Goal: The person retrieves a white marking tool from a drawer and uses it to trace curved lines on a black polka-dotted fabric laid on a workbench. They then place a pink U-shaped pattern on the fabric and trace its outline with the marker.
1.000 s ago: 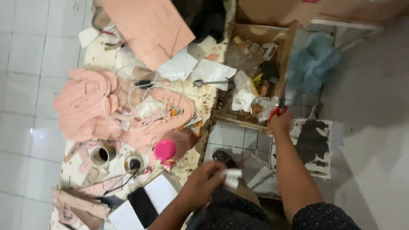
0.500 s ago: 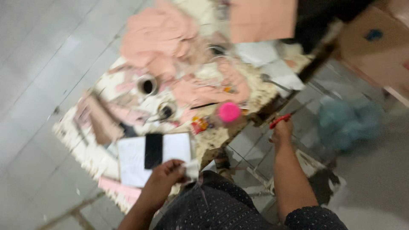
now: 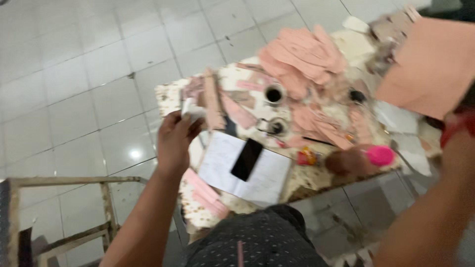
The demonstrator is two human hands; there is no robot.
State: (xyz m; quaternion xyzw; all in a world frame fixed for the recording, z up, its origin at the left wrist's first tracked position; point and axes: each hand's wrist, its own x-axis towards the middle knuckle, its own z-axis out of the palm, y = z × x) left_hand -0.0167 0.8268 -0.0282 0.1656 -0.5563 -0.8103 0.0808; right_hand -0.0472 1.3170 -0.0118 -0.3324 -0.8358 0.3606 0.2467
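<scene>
Left hand (image 3: pixel 174 141) is raised over the near-left corner of the counter (image 3: pixel 170 96), its grip closed on a small white crumpled piece (image 3: pixel 190 110), which sticks up from the fingertips; what the piece is cannot be told through the blur. Right hand is at the far right frame edge, mostly cut off; only the forearm (image 3: pixel 435 212) and a bit of something red (image 3: pixel 457 126) show, and its grip cannot be told.

Just right of and below the left grip lies a white notebook (image 3: pixel 264 175), long axis slanting away to the right, with a black phone (image 3: pixel 247 159) flat on it. The left hand is clearly the nearer one to both.

Farther right of the grip: a small red-and-yellow packet (image 3: pixel 307 157), then a brown bottle with a pink cap (image 3: pixel 380 155) lying on its side. Beyond the grip, a heap of pink cut strips (image 3: pixel 302 62) and two round dark-centred pots (image 3: pixel 273 94). A large pink sheet (image 3: pixel 430 69) overhangs the far right.
</scene>
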